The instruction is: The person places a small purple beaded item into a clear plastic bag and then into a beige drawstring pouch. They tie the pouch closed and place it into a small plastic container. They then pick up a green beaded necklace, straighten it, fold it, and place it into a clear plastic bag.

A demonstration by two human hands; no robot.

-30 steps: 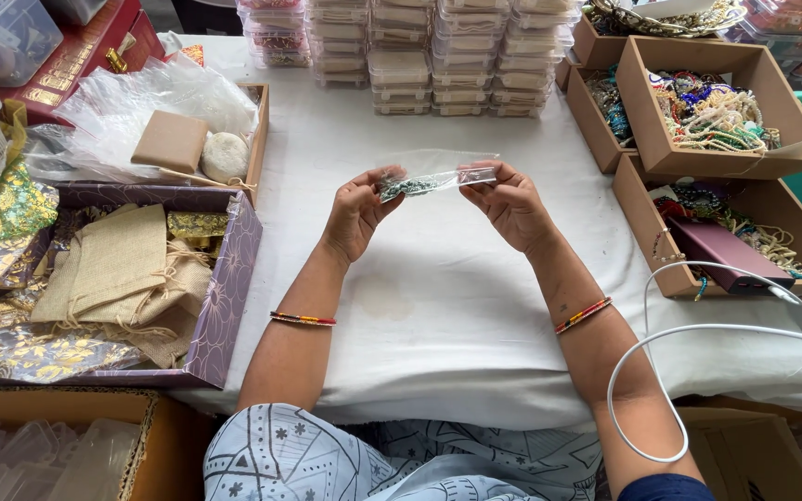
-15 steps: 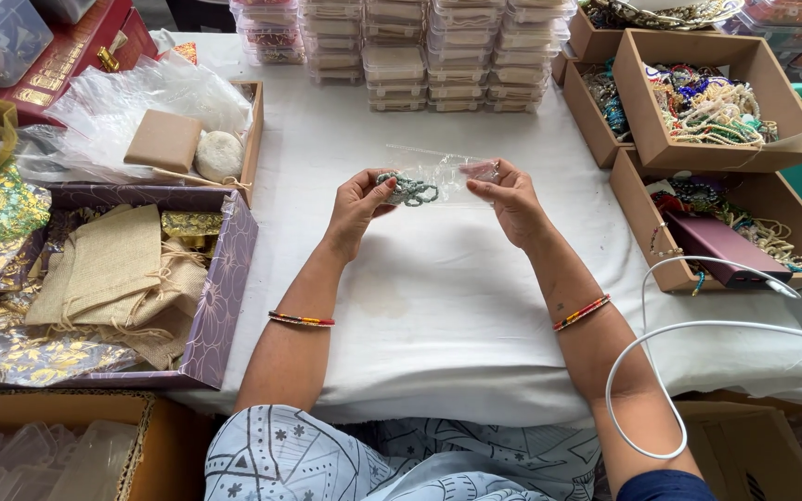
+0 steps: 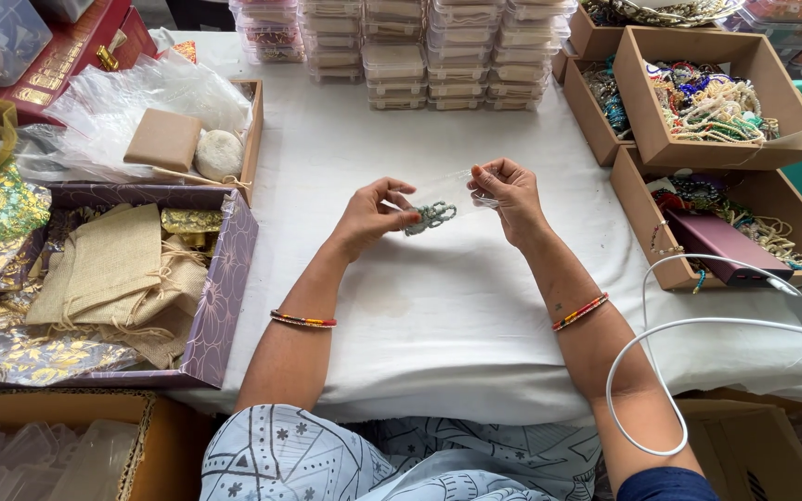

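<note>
Head view: two hands are raised above a white cloth [image 3: 438, 306], each wrist wearing one beaded bangle. Five stacks of clear plastic boxes [image 3: 424, 46] stand along the far edge. To the right, four brown cardboard boxes hold bead strings and necklaces; the nearest cardboard box [image 3: 772, 181] also contains one maroon case [image 3: 721, 243]. On the left, a purple tray [image 3: 225, 278] holds burlap pouches [image 3: 104, 269], and a wooden tray [image 3: 254, 130] holds plastic wrap, a tan box and a round stone. The left hand [image 3: 368, 215] pinches a small green beaded trinket [image 3: 432, 216] at its fingertips, while the right hand [image 3: 510, 193] grips a clear plastic sleeve [image 3: 447, 190]; the trinket hangs between both hands, at the sleeve's lower left end.
</note>
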